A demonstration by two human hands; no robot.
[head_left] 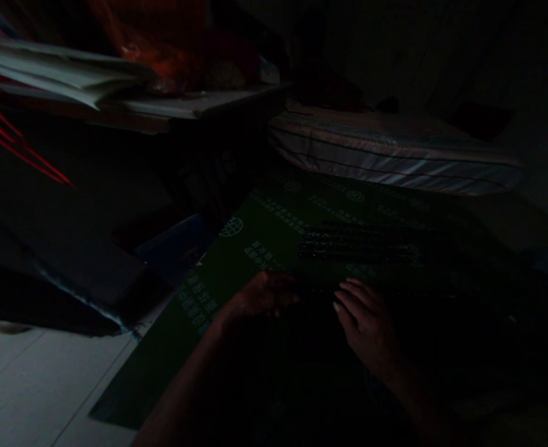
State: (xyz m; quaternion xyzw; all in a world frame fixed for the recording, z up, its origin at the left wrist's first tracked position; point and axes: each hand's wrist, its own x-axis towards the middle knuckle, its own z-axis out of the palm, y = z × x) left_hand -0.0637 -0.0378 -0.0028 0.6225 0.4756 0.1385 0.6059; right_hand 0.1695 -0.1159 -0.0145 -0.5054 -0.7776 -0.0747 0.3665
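At the far left of my head view, red cords [20,148] hang in loops near pale flat sheets [59,69], which lie on a worktop [213,104]; below them I get pale floor tiles [10,388] and a bluish rope [81,297] slanting down towards them; a crumpled orange bag [159,53] stands on the worktop beside the sheets, and a blue panel [176,247] sits lower, in shadow; next comes a green board [227,267], printed with pale characters and globe marks, spreading across the middle of my feed.

Over the board I see the left hand [268,293], its fingers curled inward at the near end of a dark strip [318,290]; the light is too poor for me to tell whether it pinches the strip; the strip shows as a thin speckled line between the two hands and runs on to the right; the right hand [361,313] has its fingers bent and its thumb tip just below the index fingertip, close by the strip, though I cannot tell whether they close on it; beyond the hands, several dark rods [358,236] lie side by side on the board; behind them, a striped mattress [390,152] stretches off to the right.
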